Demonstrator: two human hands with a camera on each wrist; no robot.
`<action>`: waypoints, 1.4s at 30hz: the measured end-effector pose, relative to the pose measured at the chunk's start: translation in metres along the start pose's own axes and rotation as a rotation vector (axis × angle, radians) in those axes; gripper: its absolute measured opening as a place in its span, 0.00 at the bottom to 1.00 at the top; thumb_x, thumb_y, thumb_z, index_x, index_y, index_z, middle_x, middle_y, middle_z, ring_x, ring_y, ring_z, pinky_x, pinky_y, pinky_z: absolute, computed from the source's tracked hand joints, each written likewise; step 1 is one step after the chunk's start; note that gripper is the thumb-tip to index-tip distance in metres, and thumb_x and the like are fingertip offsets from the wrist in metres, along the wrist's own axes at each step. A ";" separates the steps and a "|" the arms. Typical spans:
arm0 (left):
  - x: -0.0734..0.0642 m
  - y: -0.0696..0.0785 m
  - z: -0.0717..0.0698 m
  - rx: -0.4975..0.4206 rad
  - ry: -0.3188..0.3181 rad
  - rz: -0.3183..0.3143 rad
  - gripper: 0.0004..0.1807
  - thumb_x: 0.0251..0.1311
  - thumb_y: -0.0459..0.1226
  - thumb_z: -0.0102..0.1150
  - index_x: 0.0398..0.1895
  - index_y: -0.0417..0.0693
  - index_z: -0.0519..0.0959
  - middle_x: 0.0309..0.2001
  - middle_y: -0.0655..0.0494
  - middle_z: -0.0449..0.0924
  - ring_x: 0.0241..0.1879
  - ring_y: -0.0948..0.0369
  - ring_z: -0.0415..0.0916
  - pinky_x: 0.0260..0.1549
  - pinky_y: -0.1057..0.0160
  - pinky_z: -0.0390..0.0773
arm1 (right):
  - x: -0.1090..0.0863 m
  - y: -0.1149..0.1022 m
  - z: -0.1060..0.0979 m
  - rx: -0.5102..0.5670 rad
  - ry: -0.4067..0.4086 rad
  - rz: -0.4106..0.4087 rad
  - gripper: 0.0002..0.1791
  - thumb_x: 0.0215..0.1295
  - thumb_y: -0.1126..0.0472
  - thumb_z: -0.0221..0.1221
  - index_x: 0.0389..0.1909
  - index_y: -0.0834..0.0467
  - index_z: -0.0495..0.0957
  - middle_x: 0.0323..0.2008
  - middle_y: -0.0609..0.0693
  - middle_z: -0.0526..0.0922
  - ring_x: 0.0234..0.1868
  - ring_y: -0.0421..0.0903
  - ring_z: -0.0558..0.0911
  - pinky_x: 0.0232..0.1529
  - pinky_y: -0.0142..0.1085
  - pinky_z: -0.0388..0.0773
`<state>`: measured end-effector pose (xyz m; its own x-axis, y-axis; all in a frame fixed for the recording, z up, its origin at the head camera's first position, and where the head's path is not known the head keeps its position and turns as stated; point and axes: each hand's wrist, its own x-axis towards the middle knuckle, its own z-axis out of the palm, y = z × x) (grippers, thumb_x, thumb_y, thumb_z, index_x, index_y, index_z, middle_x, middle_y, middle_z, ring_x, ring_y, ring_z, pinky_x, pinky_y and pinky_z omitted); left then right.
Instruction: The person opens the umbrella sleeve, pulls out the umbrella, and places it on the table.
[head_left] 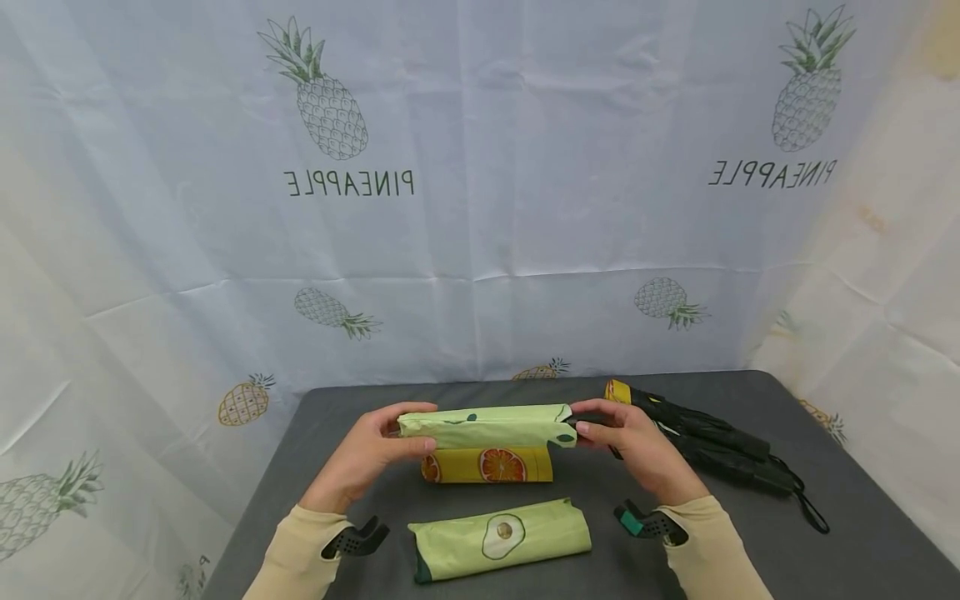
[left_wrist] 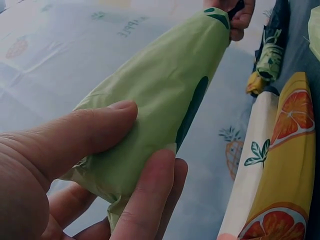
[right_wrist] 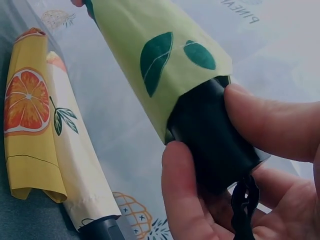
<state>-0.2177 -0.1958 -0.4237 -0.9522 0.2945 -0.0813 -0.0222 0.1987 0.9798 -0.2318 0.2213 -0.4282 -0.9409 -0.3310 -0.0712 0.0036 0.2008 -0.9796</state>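
Both hands hold a folded umbrella in a light green sleeve [head_left: 487, 427] level above the table. My left hand [head_left: 360, 454] grips the sleeve's closed end between thumb and fingers. At the other end, my right hand [head_left: 637, 446] holds the umbrella's black handle [right_wrist: 215, 135], which sticks out of the sleeve's mouth; a black wrist cord [right_wrist: 245, 197] hangs from it. Dark green leaf shapes mark the fabric. Just below in the head view lies a yellow sleeve [head_left: 457, 468] with orange slices. Nearer me is a green sleeve [head_left: 543, 537] with an avocado print.
Beside the yellow sleeve, a white sleeve [right_wrist: 82, 165] with a leaf print has a black handle [right_wrist: 102, 230] at its end. Two dark folded umbrellas [head_left: 705, 429] lie at the right of the grey table [head_left: 337, 417]. A pineapple-print curtain [head_left: 480, 208] hangs behind.
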 end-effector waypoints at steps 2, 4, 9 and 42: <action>0.000 0.001 0.000 -0.009 0.004 0.002 0.38 0.63 0.42 0.79 0.76 0.50 0.76 0.61 0.45 0.82 0.54 0.52 0.85 0.59 0.42 0.88 | 0.000 -0.001 -0.001 0.004 -0.001 -0.002 0.28 0.81 0.56 0.63 0.74 0.65 0.74 0.56 0.48 0.87 0.54 0.42 0.89 0.69 0.52 0.83; 0.001 0.001 0.000 -0.013 0.008 0.001 0.37 0.63 0.42 0.79 0.76 0.50 0.77 0.61 0.45 0.82 0.54 0.52 0.85 0.59 0.42 0.88 | -0.001 -0.001 -0.002 0.011 -0.003 -0.006 0.28 0.81 0.56 0.62 0.74 0.65 0.74 0.58 0.50 0.87 0.54 0.41 0.90 0.69 0.51 0.83; 0.002 0.001 0.000 0.000 0.015 -0.001 0.36 0.63 0.43 0.80 0.74 0.54 0.79 0.60 0.46 0.83 0.53 0.52 0.85 0.58 0.43 0.89 | 0.000 0.002 -0.004 0.035 -0.023 -0.021 0.29 0.81 0.56 0.62 0.75 0.66 0.73 0.62 0.52 0.85 0.57 0.42 0.90 0.68 0.42 0.86; 0.004 -0.005 0.005 -0.041 -0.030 -0.018 0.35 0.66 0.43 0.77 0.75 0.46 0.78 0.58 0.45 0.82 0.53 0.53 0.86 0.61 0.47 0.89 | -0.021 0.015 -0.020 0.192 0.073 0.001 0.29 0.81 0.57 0.63 0.76 0.67 0.73 0.62 0.40 0.81 0.58 0.35 0.87 0.65 0.41 0.87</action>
<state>-0.2196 -0.1911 -0.4301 -0.9419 0.3195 -0.1040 -0.0526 0.1657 0.9848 -0.2189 0.2499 -0.4373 -0.9629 -0.2620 -0.0652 0.0624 0.0188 -0.9979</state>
